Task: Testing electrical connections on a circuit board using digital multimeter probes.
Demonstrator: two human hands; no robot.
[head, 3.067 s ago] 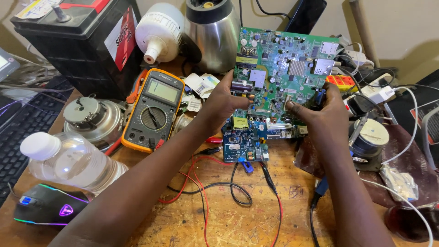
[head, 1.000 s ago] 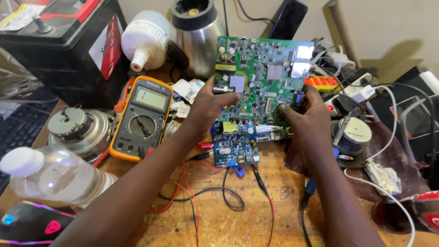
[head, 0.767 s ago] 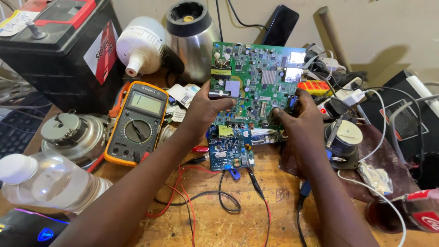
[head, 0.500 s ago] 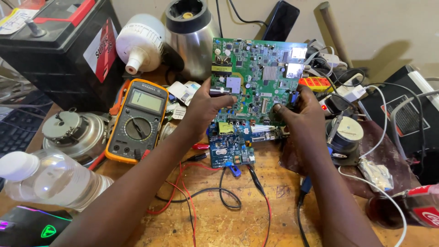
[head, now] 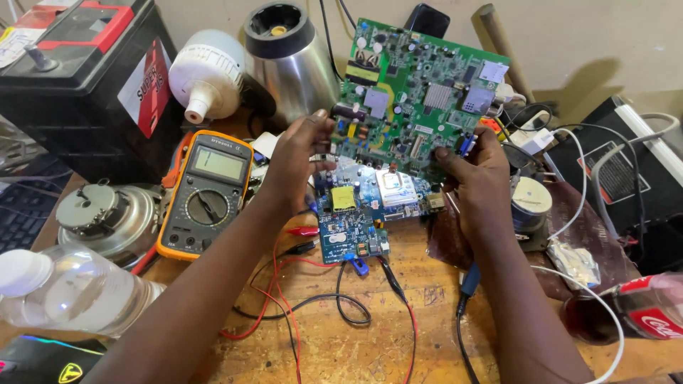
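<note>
I hold a large green circuit board (head: 420,92) up off the bench, tilted toward me. My left hand (head: 295,160) grips its lower left edge. My right hand (head: 478,174) grips its lower right edge. Under the green board lies a smaller blue circuit board (head: 353,227) on the wooden bench (head: 398,334), with red and black probe leads (head: 313,299) running from it. An orange-cased multimeter (head: 206,195) rests just left of my left forearm.
A black battery (head: 78,78) stands at the back left, beside a white bulb-shaped part (head: 210,78) and a steel blender jug (head: 292,57). A round metal motor part (head: 107,220), a clear plastic bottle (head: 71,291) and a mouse (head: 43,359) lie at left. Cables, a solder spool (head: 530,203) and a red-labelled bottle (head: 633,313) crowd the right.
Both hands have lifted and tilted the green board higher off the blue board. The view has shifted slightly to the left and closer.
</note>
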